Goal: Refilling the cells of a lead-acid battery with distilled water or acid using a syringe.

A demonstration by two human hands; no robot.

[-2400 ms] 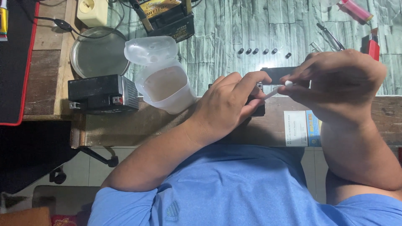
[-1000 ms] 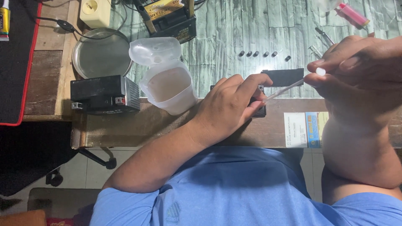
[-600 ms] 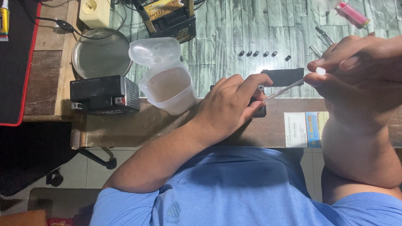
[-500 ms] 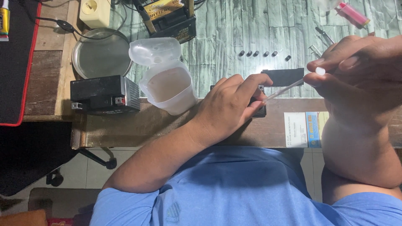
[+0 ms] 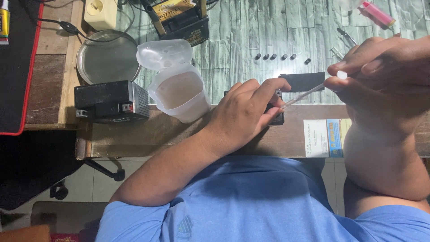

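- The worktop fills the upper half of the frame, pale green with a stone-block pattern, edged below by a wooden ledge.
- A black mat with a red border runs down the left edge.
- The right hand, at the right of the frame, has its fingers bunched together, pinching the top end of a thin clear pipette between thumb and fingertips.
- The left hand, at centre, is curled over a small black battery, gripping it on the wooden ledge; most of the battery is hidden under the fingers.
- The pipette slants down to the left, and its tip meets the top of the battery just beside the left index finger.
- A second black battery sits at left of centre on the ledge.
- A round metal dish lies just above it.
- A translucent plastic jug with its flip lid open stands between that battery and the left hand, holding a pale liquid.
- A black box sits at top centre.
- A flat black strip lies just above the pipette.
- A paper label lies on the ledge at lower right.
- A pink lighter lies at the upper right.
- Six small black caps lie in a row above the strip.
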